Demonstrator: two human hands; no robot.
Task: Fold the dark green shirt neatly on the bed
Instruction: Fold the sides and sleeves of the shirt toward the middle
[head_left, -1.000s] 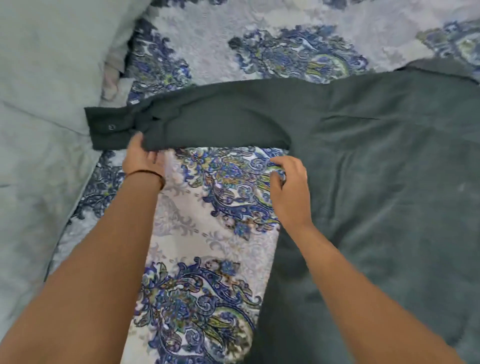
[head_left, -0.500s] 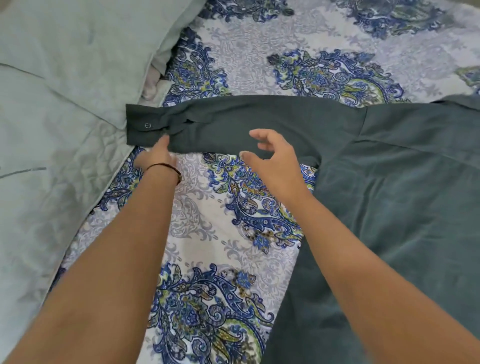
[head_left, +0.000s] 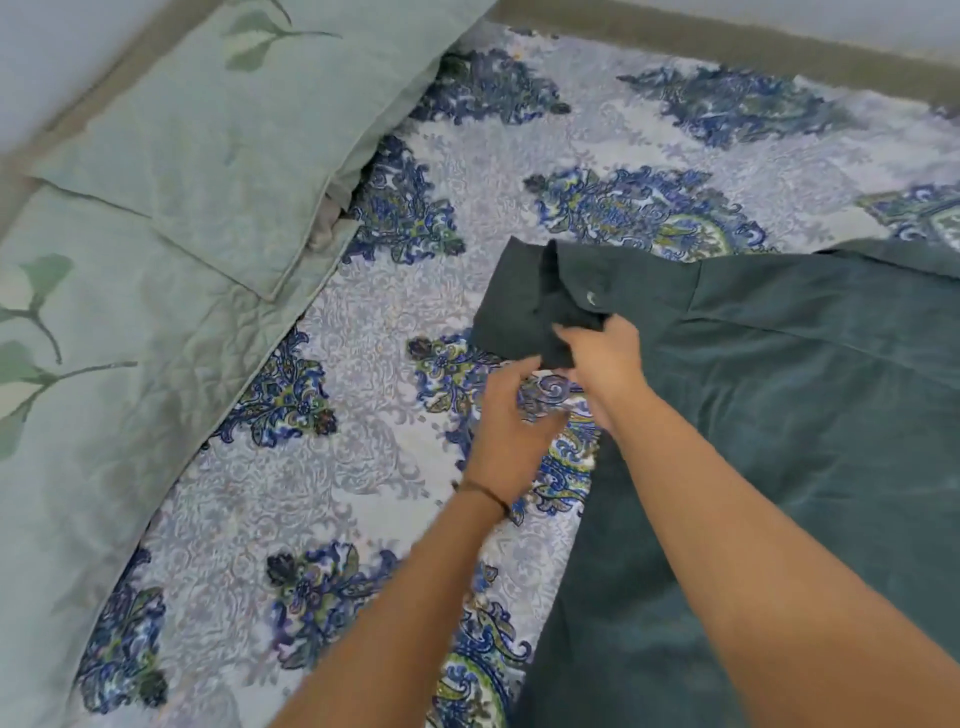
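The dark green shirt (head_left: 779, 441) lies flat on the right half of the bed. Its long sleeve (head_left: 530, 301) is doubled back toward the body, with the buttoned cuff lying near the shoulder seam. My right hand (head_left: 605, 358) grips the sleeve's lower edge just under the cuff button. My left hand (head_left: 506, 431), with a dark band on the wrist, sits just below the sleeve fold, fingertips touching the fabric's edge; whether it grips the cloth is unclear.
A bedsheet (head_left: 363, 405) with blue paisley print covers the bed. A pale green quilt (head_left: 93, 415) and matching pillow (head_left: 234, 135) lie along the left. The bed's far edge (head_left: 727, 47) runs along the top.
The sleeve, stretched out to the left before, has been folded in to the right toward the shirt's body. Both hands moved right with it, and my right hand closed on it.
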